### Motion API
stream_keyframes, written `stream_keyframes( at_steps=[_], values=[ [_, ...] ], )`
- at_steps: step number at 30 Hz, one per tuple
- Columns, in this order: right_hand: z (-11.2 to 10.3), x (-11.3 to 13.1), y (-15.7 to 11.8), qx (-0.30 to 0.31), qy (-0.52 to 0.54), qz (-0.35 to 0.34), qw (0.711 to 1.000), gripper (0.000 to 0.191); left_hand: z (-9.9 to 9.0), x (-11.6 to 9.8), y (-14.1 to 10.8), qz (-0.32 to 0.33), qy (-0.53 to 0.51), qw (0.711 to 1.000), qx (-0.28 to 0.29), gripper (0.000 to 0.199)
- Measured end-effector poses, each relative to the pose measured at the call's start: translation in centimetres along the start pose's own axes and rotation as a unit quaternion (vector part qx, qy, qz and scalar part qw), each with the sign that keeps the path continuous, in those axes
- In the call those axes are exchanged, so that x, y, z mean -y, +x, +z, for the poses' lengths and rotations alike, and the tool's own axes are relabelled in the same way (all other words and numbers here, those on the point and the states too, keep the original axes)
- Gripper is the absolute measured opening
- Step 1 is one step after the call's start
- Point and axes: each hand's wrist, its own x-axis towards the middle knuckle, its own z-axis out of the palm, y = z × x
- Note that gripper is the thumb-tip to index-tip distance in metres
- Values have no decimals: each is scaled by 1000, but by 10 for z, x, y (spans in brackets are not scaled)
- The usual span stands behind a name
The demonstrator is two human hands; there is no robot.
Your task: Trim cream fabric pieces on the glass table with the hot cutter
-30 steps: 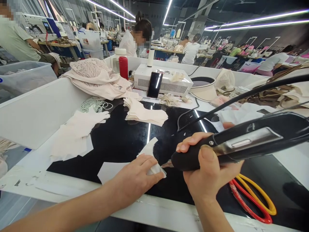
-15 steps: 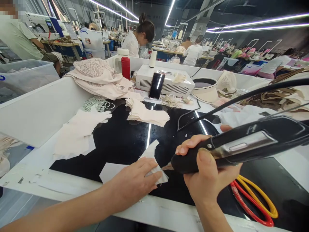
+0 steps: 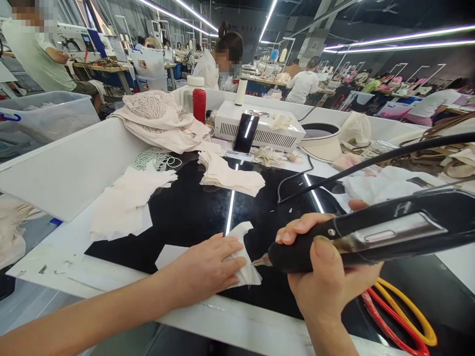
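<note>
Lower centre, the left hand (image 3: 208,267) rests over cream fabric (image 3: 244,232) on the black tabletop (image 3: 178,212); lower right, the right hand (image 3: 326,279) grips a black handheld tool (image 3: 393,232), its metal tip (image 3: 263,260) at the fabric's edge.

Cannot see part of the pale fabric piece (image 3: 250,273) under the left hand (image 3: 208,267), nor the back end of the black tool (image 3: 393,233) (cut off by the right edge).

strip lights (image 3: 267,20) lit | pale pillar (image 3: 318,35) | ceiling fan (image 3: 389,8) | grey curtains (image 3: 69,12) left | tables (image 3: 113,68) behind
</note>
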Motion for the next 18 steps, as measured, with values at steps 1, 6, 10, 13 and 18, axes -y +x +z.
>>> stream_keyframes(
  at_steps=[1, 6, 10, 13, 18],
  values=[
    [0, 0, 0, -2, -2, 1, 1000, 54, 0, 0, 0, -1, -1, 1000, 3, 26],
    [1, 3, -2, 5, 1, 9, 1000, 54, -2, -2, -1, -1, -1, 1000, 18, 25],
    [-1, 8, -6, 11, -3, 8, 1000, 50, -2, -10, -6, 0, 10, 1000, 14, 25],
    [-2, 13, -9, 15, -4, -2, 1000, 50, -3, -15, -9, 1, 15, 1000, 9, 25],
    [-2, 14, -12, 20, -3, -7, 1000, 49, -5, -16, -8, -1, 17, 1000, 22, 24]
  ],
)
